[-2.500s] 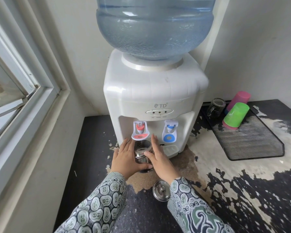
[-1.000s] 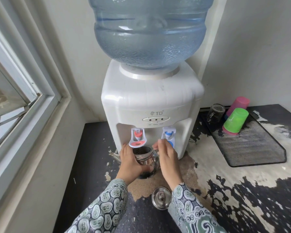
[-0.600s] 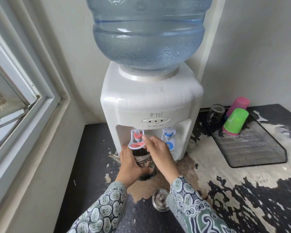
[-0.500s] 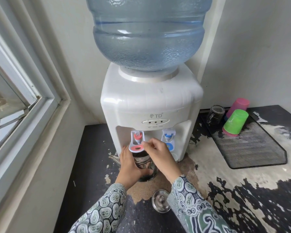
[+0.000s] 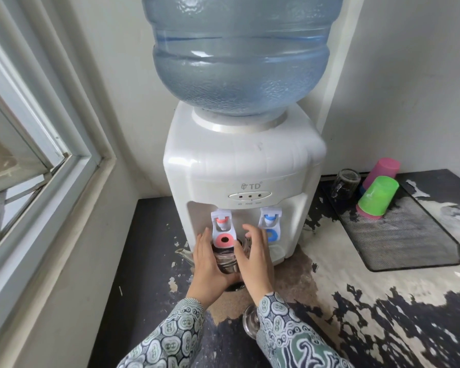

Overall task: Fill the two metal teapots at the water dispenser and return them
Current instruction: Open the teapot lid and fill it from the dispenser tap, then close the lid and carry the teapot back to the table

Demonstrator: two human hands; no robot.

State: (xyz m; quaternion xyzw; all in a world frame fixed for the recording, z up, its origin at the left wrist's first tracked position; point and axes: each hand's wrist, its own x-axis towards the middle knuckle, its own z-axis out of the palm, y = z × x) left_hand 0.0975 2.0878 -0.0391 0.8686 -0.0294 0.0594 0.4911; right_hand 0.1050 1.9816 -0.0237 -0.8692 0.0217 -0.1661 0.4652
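Observation:
A white water dispenser (image 5: 239,168) with a blue bottle (image 5: 239,54) stands on the worn dark table (image 5: 356,301). A lidless metal teapot (image 5: 225,260) sits under the red tap (image 5: 222,229), its spout (image 5: 182,253) pointing left. My left hand (image 5: 207,269) grips the teapot's left side. My right hand (image 5: 252,258) is beside the teapot's right side with fingers spread, just right of the red tap; contact is unclear. The teapot's shiny lid (image 5: 250,322) lies on the table, partly hidden under my right sleeve. Only one teapot is in view.
The blue tap (image 5: 270,224) is to the right of the red one. A black mesh tray (image 5: 398,232) at the right holds a green cup (image 5: 377,197), a pink cup (image 5: 381,168) and a glass mug (image 5: 345,183). A window frame (image 5: 45,160) fills the left.
My right hand has come off the red tap lever and dropped to the teapot's right side, fingers spread. My left hand keeps its hold on the teapot under the red tap.

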